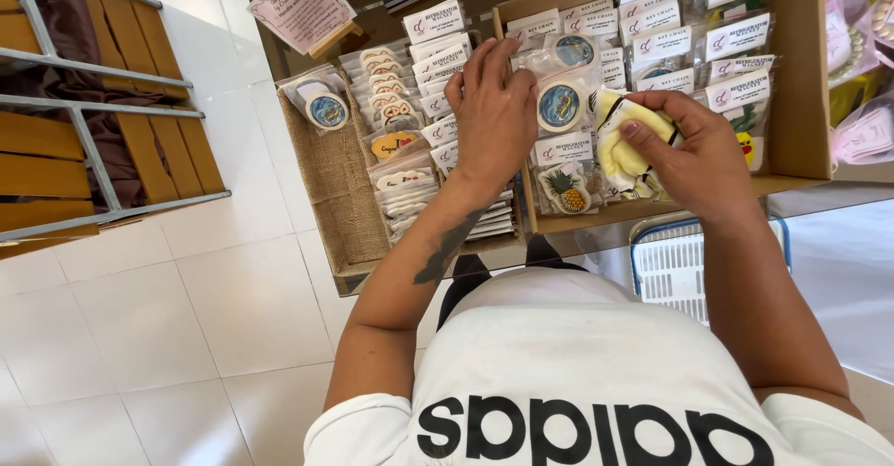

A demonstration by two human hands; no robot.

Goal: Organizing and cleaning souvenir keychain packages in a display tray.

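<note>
Now | I see left hand (pixel 494 117) spread flat, empty, steadying packeted magnets (pixel 438 103) in burlap tray (pixel 331 182) | right hand (pixel 694 159) pinching yellow cloth (pixel 622 145) over cardboard box (pixel 799 75), apparently for wiping.

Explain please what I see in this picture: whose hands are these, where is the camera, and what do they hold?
The camera sits on a person's head and looks down, so the white shirt at the bottom is the person's own. The left hand rests flat on rows of small packets in clear bags, standing in a burlap-lined tray. The right hand grips a yellow cloth over a cardboard box of similar packets, among them a pineapple-shaped piece. Below the table is a white plastic basket.
</note>
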